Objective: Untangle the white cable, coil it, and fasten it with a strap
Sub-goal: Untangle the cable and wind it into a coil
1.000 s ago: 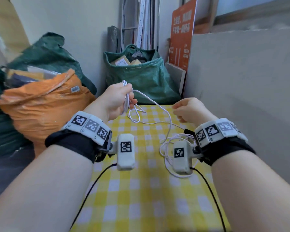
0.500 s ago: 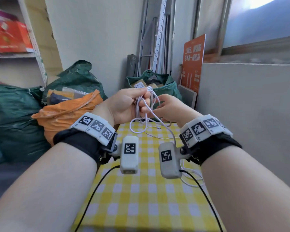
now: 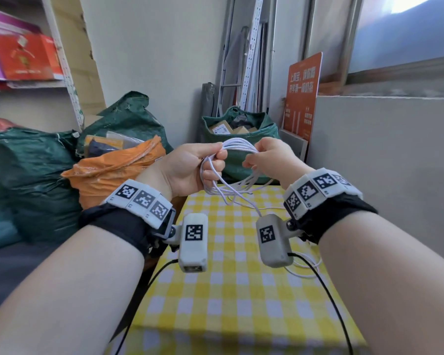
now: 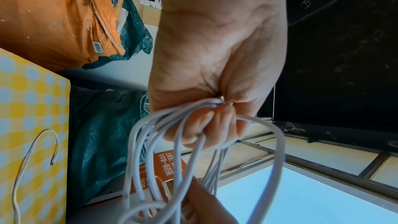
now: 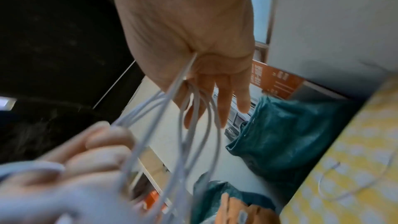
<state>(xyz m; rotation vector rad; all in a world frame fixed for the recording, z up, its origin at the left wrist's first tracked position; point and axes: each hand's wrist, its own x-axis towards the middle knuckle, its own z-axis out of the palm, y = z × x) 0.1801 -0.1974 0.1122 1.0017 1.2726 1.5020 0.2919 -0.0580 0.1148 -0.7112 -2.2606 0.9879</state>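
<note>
Coiling is under way: left hand (image 3: 190,167) grips the white cable (image 3: 237,147) loops, right hand (image 3: 272,160) pinches them at 3 o'clock. Feed the slack on the table (image 3: 231,290) in evenly, loops matched

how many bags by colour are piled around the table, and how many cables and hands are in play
green bags: 3 (left, behind the orange one, far end)
orange bag: 1
white cable: 1
hands: 2 (left hand, right hand), both holding the cable
total: 7
</note>
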